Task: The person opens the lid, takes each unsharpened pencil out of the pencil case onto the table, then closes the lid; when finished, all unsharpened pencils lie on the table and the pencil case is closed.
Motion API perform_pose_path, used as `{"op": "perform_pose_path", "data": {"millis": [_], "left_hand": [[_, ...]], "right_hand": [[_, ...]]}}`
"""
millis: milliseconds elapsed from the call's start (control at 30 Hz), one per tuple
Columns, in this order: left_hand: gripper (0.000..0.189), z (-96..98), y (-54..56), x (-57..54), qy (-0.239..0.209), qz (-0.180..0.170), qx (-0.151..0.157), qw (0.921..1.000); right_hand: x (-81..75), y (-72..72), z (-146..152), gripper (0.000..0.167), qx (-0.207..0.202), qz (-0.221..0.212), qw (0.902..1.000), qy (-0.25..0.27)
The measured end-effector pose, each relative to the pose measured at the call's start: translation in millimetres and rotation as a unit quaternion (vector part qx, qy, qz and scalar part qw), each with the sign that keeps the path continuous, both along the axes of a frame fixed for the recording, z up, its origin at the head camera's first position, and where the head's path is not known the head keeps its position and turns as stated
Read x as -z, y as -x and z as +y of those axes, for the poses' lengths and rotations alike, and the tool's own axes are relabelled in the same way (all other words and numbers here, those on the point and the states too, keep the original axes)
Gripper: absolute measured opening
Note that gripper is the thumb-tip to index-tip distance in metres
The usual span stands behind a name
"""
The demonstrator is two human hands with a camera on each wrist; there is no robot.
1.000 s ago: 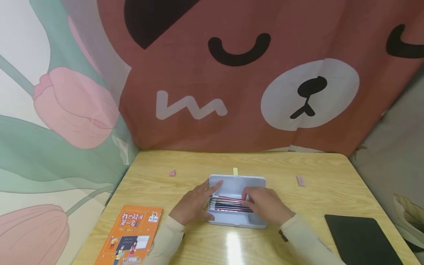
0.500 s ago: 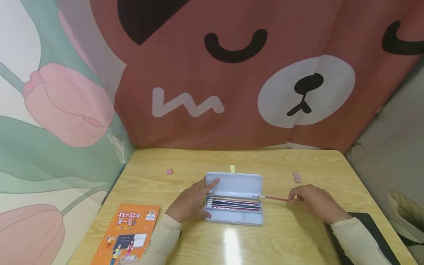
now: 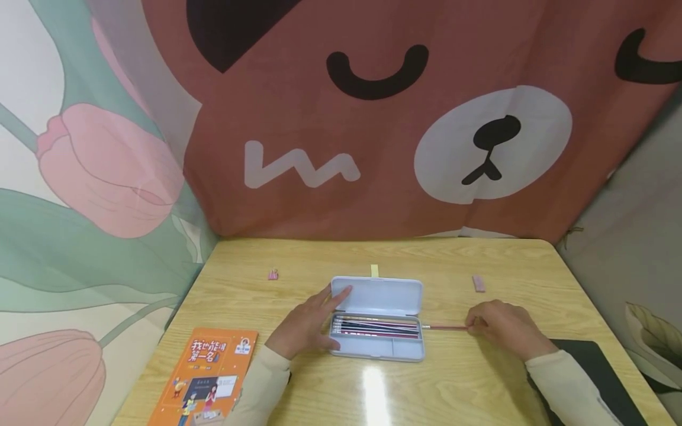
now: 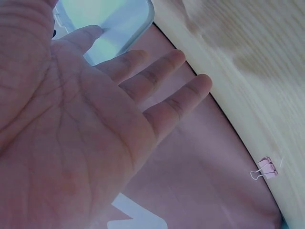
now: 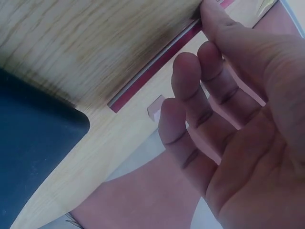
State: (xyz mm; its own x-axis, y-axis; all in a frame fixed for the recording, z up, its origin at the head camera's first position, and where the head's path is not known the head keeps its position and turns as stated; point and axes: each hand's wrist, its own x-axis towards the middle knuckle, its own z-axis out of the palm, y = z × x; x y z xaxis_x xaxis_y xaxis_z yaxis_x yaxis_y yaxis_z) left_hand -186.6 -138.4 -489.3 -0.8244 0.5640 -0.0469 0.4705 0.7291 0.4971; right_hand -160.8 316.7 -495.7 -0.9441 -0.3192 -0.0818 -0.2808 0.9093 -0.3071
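A white pencil case [image 3: 367, 348] lies open on the table, its lid [image 3: 380, 297] tilted back. Several pencils [image 3: 375, 326] lie side by side in its long compartment. At the case's left end is my left hand [image 3: 302, 325], fingers extended, with the index finger on the lid and the thumb at the front corner. To the right of the case my right hand [image 3: 503, 325] pinches a red pencil [image 5: 155, 68] between thumb and fingers. This pencil lies level, its eraser end towards the case, close to the case's right edge.
An orange book [image 3: 205, 373] lies at the left front, a black flat board [image 3: 599, 378] at the right, partly under my right forearm. Farther back are a pink binder clip [image 3: 273, 274], a yellow strip [image 3: 375, 270] and a pink eraser-like block [image 3: 478, 284]. A printed curtain [image 3: 298, 213] hangs behind the table.
My right hand has moved from inside the case out to the right with the red pencil, which has since come slightly lower and straighter. The left hand has stayed at the case.
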Motion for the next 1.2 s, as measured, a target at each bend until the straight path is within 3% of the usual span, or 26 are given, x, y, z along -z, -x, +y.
{"op": "perform_pose_path", "data": {"millis": [367,533,700,933,1200], "left_hand": [[0.121,-2.7,-2.0,0.7,-0.004,-0.009,0.001,1.0],[0.121,-2.6,-1.9,-1.1,0.0,-0.016,-0.002,0.9999],[0.121,-2.0,-1.3,-1.2,0.007,-0.006,0.001,1.0],[0.12,-2.9,0.5,0.5,0.005,0.004,0.002,1.0],[0.12,-4.3,0.9,3.1,-0.002,0.013,0.015,0.9998]], "right_hand": [[-5.9,-1.4,-13.5,0.012,-0.001,0.02,0.9998,-0.009],[-12.1,-1.5,-51.3,0.014,-0.02,0.061,0.9975,-0.029],[-12.7,-3.0,-97.8,0.01,-0.062,0.102,0.9927,-0.017],[-2.0,2.8,-146.1,0.011,-0.145,0.151,0.9779,-0.011],[15.9,11.6,-163.7,0.006,-0.168,0.183,0.9684,-0.025]]}}
